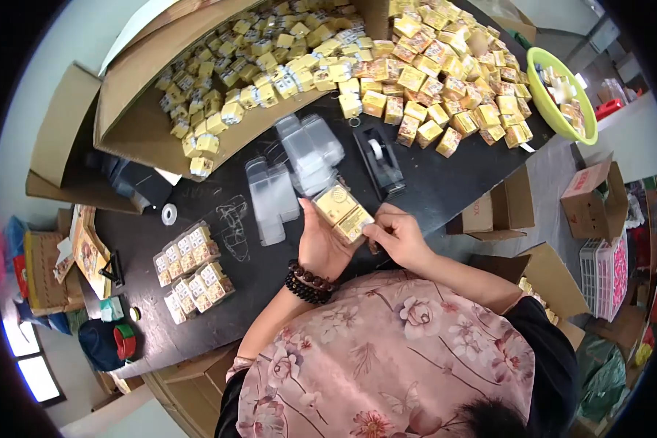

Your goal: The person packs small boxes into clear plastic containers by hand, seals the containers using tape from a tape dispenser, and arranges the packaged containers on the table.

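My left hand (321, 244), palm up with a dark bead bracelet at the wrist, cradles a small block of yellow printed boxes (341, 209); its fingers are partly hidden behind them. At the lower right corner of that block, my right hand (400, 235) is closed, thumb and fingers pinching the edge. Just beyond my hands lie clear plastic sleeves (310, 146), with more clear sleeves (270, 201) to the left. A black tape dispenser (378, 164) stands to the right of them.
A big carton (124, 120) holds many small yellow items. Loose yellow boxes (431, 73) are heaped at the back right, beside a green basin (588, 109). Packed box sets (201, 288) and a tape roll (169, 214) sit at left. Open cartons (515, 201) stand past the table's right edge.
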{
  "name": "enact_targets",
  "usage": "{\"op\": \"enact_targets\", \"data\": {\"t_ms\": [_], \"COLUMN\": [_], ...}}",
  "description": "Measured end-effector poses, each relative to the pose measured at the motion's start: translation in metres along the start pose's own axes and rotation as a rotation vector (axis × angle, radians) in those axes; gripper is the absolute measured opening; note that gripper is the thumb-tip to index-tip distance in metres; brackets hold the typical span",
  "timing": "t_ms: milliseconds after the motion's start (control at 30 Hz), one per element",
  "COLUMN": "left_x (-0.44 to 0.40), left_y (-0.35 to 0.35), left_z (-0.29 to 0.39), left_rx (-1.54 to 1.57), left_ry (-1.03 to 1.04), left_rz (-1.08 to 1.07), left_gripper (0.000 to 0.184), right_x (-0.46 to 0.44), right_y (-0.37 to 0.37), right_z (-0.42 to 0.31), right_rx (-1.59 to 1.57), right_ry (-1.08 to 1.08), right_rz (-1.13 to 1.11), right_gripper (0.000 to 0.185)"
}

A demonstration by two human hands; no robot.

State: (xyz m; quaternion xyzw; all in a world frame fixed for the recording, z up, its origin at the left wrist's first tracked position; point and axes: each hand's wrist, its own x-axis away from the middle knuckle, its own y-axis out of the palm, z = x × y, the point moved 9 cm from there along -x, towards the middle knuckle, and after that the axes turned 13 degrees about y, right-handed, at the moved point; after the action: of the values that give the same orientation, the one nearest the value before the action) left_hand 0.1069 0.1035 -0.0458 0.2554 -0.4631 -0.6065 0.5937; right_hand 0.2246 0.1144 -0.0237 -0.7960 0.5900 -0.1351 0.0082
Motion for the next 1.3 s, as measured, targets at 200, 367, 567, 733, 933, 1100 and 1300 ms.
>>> {"op": "enact_targets", "data": {"t_ms": [200,367,567,733,933,1100,1300], "left_x": [0.039,0.118,0.148,0.199,0.177,0.121,-0.003], "left_y": [-0.033,-0.055,-0.085,-0.094,-0.203,-0.096,-0.102], "left_z": [0.041,0.172,0.210,0.324,0.401,0.323,0.177], "left_rx": [-0.084,-1.842,-2.074,-2.276,-2.406,-2.522,-2.184], "left_ry": [0.139,0.978,0.878,0.977,0.294,0.943,0.636], "left_rz": [0.110,0.521,0.713,1.193,1.266,0.949,0.510], "left_gripper": [0.046,0.042,0.044,0.048,0.055,0.057,0.070], "right_x": [0.003,-0.012,-0.011,-0.008,-0.006,-0.010,-0.013], "right_y": [0.053,0.078,0.101,0.102,0.104,0.102,0.109], "right_z": [-0.042,-0.021,-0.022,-0.016,-0.013,-0.007,-0.020], "right_rx": [0.500,0.433,0.440,0.476,0.504,0.493,0.508], "right_ry": [-0.586,-0.349,-0.300,-0.289,-0.221,-0.179,-0.191], "right_rz": [-0.015,-0.142,-0.281,-0.323,-0.375,-0.366,-0.375], "right_gripper": [0.033,0.029,0.025,0.021,0.021,0.022,0.023]}}
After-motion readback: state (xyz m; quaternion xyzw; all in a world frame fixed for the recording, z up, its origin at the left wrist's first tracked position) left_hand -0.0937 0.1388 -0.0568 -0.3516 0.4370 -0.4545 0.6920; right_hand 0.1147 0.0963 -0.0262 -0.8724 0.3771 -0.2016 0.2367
